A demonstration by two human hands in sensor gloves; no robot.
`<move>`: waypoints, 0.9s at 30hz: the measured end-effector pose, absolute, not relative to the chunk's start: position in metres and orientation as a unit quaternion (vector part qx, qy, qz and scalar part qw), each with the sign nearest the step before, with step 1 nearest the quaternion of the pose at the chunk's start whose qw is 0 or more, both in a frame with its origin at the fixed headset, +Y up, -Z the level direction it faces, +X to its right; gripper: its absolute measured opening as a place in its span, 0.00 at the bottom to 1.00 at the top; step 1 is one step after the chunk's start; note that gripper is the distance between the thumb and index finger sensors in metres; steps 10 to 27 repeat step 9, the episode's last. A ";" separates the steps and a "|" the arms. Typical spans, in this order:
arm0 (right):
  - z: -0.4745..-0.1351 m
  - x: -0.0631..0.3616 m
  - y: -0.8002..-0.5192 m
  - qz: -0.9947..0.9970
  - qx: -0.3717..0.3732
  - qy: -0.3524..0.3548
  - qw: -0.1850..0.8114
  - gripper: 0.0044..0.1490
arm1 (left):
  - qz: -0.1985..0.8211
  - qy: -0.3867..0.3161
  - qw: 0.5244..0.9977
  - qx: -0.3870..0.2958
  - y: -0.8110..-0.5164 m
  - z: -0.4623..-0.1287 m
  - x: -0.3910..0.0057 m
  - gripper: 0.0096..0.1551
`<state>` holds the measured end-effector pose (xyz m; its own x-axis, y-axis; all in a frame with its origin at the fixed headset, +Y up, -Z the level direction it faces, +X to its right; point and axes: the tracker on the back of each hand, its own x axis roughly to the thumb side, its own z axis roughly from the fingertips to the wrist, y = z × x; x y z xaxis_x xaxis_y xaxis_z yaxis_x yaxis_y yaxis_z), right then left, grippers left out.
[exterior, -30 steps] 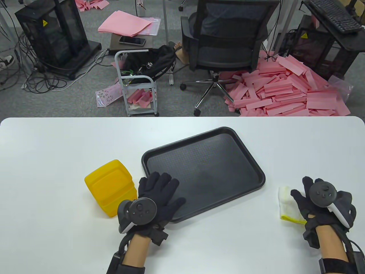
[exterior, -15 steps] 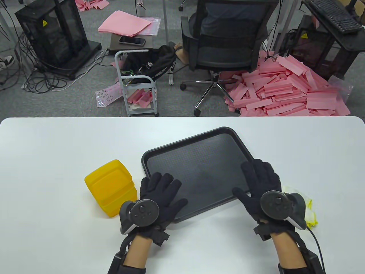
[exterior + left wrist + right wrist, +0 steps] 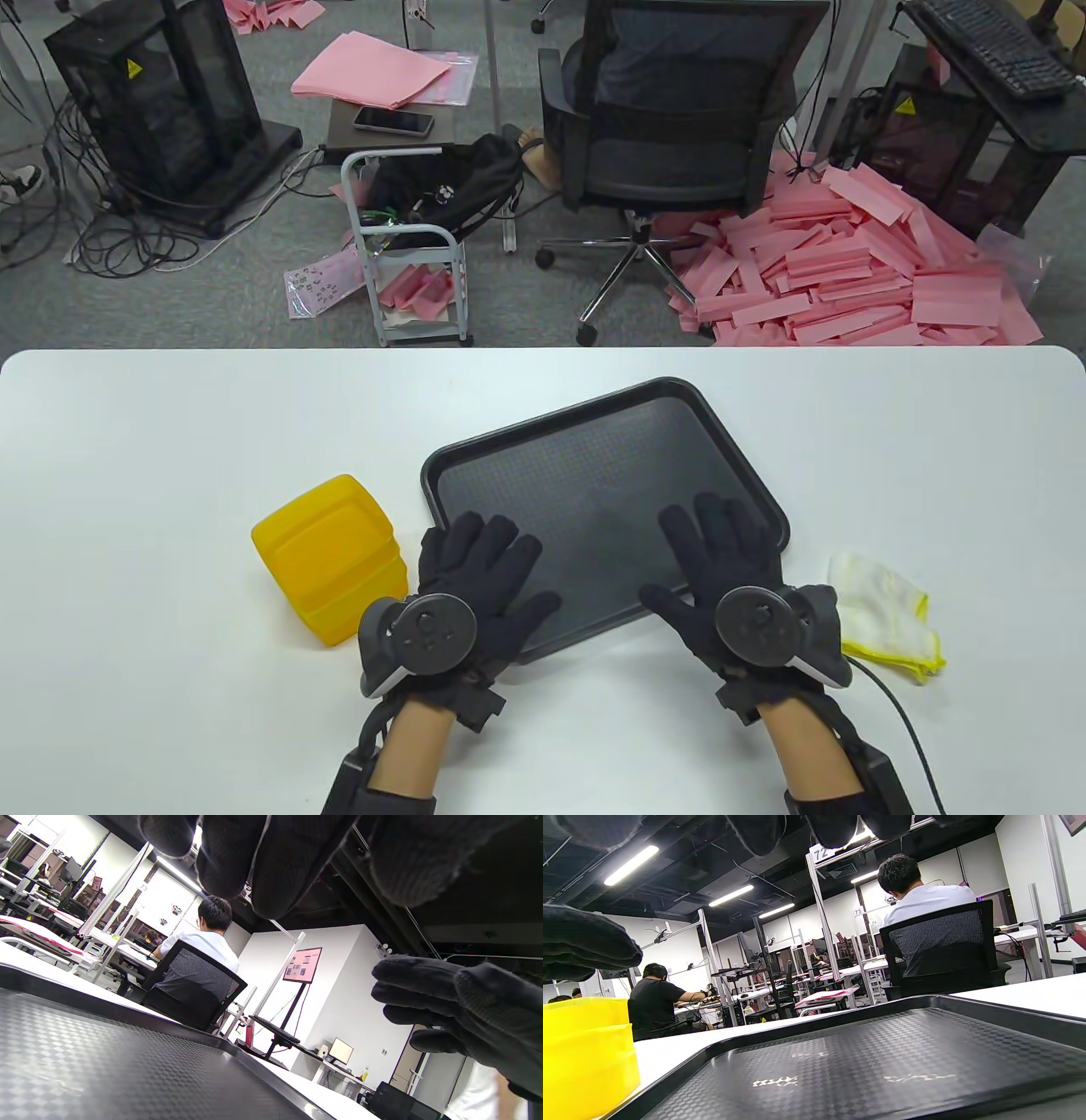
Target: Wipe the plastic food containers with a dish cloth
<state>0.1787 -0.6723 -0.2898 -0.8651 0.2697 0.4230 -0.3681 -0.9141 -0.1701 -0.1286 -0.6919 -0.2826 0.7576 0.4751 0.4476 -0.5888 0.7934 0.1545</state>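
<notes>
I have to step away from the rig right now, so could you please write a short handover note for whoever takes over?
Left hand: open, fingers spread over the near left corner of the black tray.
Right hand: open, fingers spread over the tray's near right edge, holding nothing.
Yellow containers: stacked on the table left of the tray, untouched by either hand.
Dish cloth: crumpled on the table right of the tray, beside the right hand.
Done: no sign of wiping.
Left: pick up the cloth, wipe each container.
</notes>
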 end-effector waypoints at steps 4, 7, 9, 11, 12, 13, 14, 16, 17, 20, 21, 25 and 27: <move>-0.289 0.180 -0.673 0.958 0.198 -0.124 0.167 0.54 | 0.282 -0.198 0.928 0.144 -0.692 -0.282 -0.127 0.44; -0.288 0.180 -0.672 0.958 0.196 -0.124 0.169 0.54 | 0.280 -0.200 0.928 0.145 -0.691 -0.281 -0.125 0.43; -0.287 0.180 -0.672 0.958 0.196 -0.125 0.166 0.54 | 0.278 -0.202 0.928 0.145 -0.691 -0.281 -0.124 0.43; -0.287 0.180 -0.672 0.958 0.196 -0.125 0.166 0.54 | 0.278 -0.202 0.928 0.145 -0.691 -0.281 -0.124 0.43; -0.287 0.180 -0.672 0.958 0.196 -0.125 0.166 0.54 | 0.278 -0.202 0.928 0.145 -0.691 -0.281 -0.124 0.43; -0.287 0.180 -0.672 0.958 0.196 -0.125 0.166 0.54 | 0.278 -0.202 0.928 0.145 -0.691 -0.281 -0.124 0.43; -0.287 0.180 -0.672 0.958 0.196 -0.125 0.166 0.54 | 0.278 -0.202 0.928 0.145 -0.691 -0.281 -0.124 0.43; -0.287 0.180 -0.672 0.958 0.196 -0.125 0.166 0.54 | 0.278 -0.202 0.928 0.145 -0.691 -0.281 -0.124 0.43; -0.287 0.180 -0.672 0.958 0.196 -0.125 0.166 0.54 | 0.278 -0.202 0.928 0.145 -0.691 -0.281 -0.124 0.43; -0.287 0.180 -0.672 0.958 0.196 -0.125 0.166 0.54 | 0.278 -0.202 0.928 0.145 -0.691 -0.281 -0.124 0.43; -0.287 0.180 -0.672 0.958 0.196 -0.125 0.166 0.54 | 0.278 -0.202 0.928 0.145 -0.691 -0.281 -0.124 0.43; -0.287 0.180 -0.672 0.958 0.196 -0.125 0.166 0.54 | 0.278 -0.202 0.928 0.145 -0.691 -0.281 -0.124 0.43; -0.287 0.180 -0.672 0.958 0.196 -0.125 0.166 0.54 | 0.278 -0.202 0.928 0.145 -0.691 -0.281 -0.124 0.43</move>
